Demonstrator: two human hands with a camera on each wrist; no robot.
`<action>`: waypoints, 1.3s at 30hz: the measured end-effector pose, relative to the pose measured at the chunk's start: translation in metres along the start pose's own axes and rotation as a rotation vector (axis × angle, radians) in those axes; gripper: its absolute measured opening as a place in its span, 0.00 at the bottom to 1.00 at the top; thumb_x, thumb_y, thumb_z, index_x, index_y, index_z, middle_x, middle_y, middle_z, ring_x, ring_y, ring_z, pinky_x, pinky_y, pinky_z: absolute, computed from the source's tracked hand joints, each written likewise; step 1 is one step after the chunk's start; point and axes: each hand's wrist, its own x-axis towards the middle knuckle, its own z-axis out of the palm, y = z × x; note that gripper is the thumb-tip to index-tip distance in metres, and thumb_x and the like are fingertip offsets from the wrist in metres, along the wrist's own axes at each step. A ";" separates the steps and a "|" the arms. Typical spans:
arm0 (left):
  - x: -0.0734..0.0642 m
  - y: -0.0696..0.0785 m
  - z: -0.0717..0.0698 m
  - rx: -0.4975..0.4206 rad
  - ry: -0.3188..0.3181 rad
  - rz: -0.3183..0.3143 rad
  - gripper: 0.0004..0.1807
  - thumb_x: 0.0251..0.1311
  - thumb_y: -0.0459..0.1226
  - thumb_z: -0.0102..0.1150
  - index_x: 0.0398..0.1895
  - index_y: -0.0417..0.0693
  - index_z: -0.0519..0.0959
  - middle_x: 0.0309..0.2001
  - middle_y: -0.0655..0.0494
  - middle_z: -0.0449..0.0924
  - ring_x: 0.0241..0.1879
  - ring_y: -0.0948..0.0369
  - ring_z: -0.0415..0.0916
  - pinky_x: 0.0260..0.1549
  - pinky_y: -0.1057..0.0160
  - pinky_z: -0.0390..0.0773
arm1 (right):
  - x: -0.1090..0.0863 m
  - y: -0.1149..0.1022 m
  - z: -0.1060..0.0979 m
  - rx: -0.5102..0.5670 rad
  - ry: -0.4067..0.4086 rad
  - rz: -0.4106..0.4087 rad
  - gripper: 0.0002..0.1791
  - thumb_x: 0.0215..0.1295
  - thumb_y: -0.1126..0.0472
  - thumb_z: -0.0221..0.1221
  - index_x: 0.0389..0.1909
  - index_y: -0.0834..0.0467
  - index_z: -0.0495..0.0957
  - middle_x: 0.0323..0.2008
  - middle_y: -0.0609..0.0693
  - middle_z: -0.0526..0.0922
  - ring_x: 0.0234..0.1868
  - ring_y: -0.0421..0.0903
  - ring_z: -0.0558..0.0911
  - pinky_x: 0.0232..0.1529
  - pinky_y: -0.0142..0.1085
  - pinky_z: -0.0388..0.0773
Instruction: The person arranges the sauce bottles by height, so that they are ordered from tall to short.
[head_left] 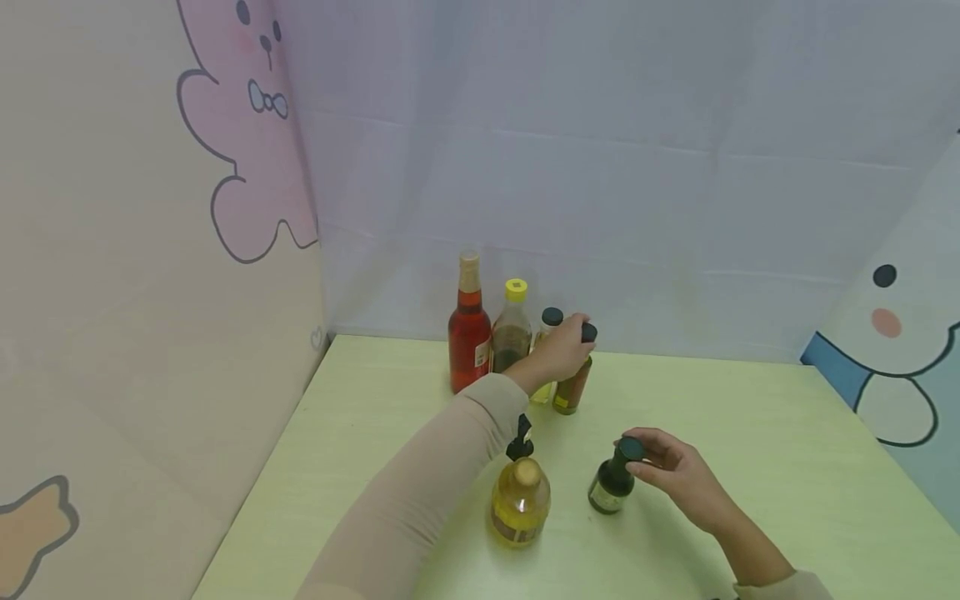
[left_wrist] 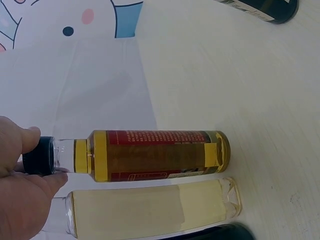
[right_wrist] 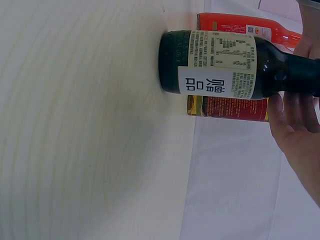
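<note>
My left hand reaches to the back row and pinches the dark cap of a brown oil-like bottle with a red and yellow label. In the left wrist view this bottle stands beside a clear bottle of pale yellow liquid. Nearer the front, my right hand holds a small dark bottle by its neck, just under the cap. The right wrist view shows the dark bottle's cream label with printed characters; its base is at the tabletop.
A tall red bottle and a yellow-capped bottle stand at the back left of the row. Under my left forearm are a round yellow bottle and a black bottle top. A curtain hangs behind the table.
</note>
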 end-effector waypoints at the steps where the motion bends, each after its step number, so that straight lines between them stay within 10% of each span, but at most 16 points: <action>1: 0.000 0.000 0.000 0.015 0.001 0.010 0.29 0.74 0.41 0.48 0.74 0.43 0.56 0.69 0.48 0.62 0.65 0.57 0.64 0.58 0.61 0.71 | 0.000 0.000 0.000 0.000 0.002 0.003 0.18 0.68 0.71 0.57 0.57 0.71 0.69 0.49 0.45 0.81 0.49 0.41 0.81 0.47 0.33 0.79; 39: -0.031 -0.007 -0.025 -0.003 -0.113 0.132 0.42 0.69 0.43 0.56 0.77 0.40 0.45 0.75 0.47 0.50 0.71 0.57 0.53 0.67 0.58 0.58 | 0.003 -0.001 -0.002 -0.015 0.006 0.022 0.21 0.68 0.69 0.57 0.58 0.75 0.67 0.49 0.45 0.81 0.49 0.40 0.80 0.47 0.32 0.78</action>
